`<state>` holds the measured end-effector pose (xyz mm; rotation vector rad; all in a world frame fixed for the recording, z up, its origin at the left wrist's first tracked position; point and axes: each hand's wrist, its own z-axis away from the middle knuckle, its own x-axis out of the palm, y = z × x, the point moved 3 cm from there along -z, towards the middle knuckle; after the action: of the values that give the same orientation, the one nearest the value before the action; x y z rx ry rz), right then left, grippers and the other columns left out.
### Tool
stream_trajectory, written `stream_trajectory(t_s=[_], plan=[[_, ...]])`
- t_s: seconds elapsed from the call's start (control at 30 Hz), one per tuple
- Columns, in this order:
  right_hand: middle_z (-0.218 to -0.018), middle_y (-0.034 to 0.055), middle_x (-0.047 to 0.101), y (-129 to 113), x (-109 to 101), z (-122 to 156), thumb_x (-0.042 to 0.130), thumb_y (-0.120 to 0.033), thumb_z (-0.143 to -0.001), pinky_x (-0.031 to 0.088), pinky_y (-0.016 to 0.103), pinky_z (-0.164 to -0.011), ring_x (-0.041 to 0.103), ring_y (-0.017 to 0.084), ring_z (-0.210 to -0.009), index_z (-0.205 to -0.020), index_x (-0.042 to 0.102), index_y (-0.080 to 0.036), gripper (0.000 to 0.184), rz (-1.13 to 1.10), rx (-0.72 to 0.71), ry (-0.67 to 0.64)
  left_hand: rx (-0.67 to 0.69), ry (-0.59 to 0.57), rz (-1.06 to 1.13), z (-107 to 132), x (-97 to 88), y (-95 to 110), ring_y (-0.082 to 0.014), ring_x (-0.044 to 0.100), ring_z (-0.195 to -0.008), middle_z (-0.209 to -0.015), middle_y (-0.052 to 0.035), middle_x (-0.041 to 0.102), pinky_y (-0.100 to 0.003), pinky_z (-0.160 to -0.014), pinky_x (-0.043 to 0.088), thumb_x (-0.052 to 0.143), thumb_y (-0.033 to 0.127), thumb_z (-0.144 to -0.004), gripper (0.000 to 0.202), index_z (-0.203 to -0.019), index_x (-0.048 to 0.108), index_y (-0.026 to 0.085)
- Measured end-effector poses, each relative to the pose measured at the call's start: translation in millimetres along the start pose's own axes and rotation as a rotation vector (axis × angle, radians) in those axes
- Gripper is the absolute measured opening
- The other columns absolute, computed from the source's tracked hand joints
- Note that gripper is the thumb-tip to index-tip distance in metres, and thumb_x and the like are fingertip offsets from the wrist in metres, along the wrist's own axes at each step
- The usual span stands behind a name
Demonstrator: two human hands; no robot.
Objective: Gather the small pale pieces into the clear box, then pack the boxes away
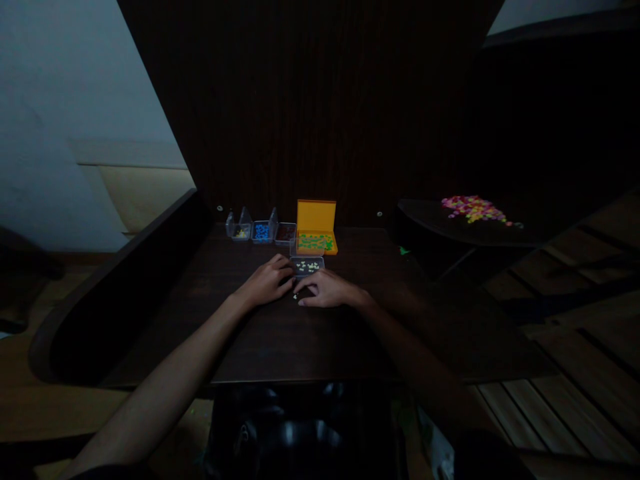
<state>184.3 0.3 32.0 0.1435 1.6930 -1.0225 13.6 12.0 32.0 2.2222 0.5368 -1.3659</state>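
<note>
Both hands rest fingers-down on the dark desk (260, 347) just in front of a clear tray (307, 266) of pale beads, the left hand (267, 282) loosely curled, the right hand (327, 291) flat, a few loose beads (296, 295) between them, neither visibly gripping anything.

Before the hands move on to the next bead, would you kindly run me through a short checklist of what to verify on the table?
1. Left hand resting on the table beside the small clear tray: ok.
2. Right hand flat just in front of that tray: ok.
3. Loose pale bead lying between the two hands, reachable: ok.
4. Whether either hand already pinches a bead: cannot tell, too dark.
5. Orange box open, lid upright, green pieces inside: ok.
6. Row of clear containers open behind the left hand: ok.
</note>
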Motion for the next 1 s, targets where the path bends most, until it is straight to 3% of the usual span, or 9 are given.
stream_trajectory(t_s=[0.37,0.7,1.0], plan=[[-0.058,-0.0044,0.053,-0.5,1.6,-0.2,0.073,-0.038,-0.08,0.031,0.022,-0.059,0.047,0.009,-0.057,-0.109,0.073,-0.02,0.034,0.034,0.008,0.036,-0.002,-0.01,0.013,-0.4,-2.0,1.5,-0.0232,0.053,-0.103,-0.102,-0.0099,0.064,-0.037,-0.088,0.051,0.05,0.023,-0.093,0.019,-0.092,0.068,0.016],[-0.072,0.0015,0.068,-2.7,3.0,-1.7,0.07,-0.032,-0.084,0.034,0.021,-0.062,0.055,0.01,-0.061,-0.106,0.075,-0.021,0.025,0.074,-0.012,0.031,0.007,-0.013,-0.005,-0.4,-1.0,1.5,-0.0238,0.053,-0.103,-0.102,-0.0102,0.064,-0.038,-0.09,0.051,0.05,0.022,-0.093,0.02,-0.093,0.068,0.015],[-0.096,0.0054,0.075,2.9,7.0,-5.0,0.067,-0.027,-0.086,0.043,0.023,-0.074,0.067,0.016,-0.085,-0.099,0.076,-0.022,0.016,0.067,-0.083,0.062,0.001,0.0,0.025,0.0,-1.3,1.4,-0.0238,0.053,-0.102,-0.101,-0.0104,0.064,-0.039,-0.089,0.051,0.049,0.023,-0.093,0.021,-0.092,0.069,0.016]])
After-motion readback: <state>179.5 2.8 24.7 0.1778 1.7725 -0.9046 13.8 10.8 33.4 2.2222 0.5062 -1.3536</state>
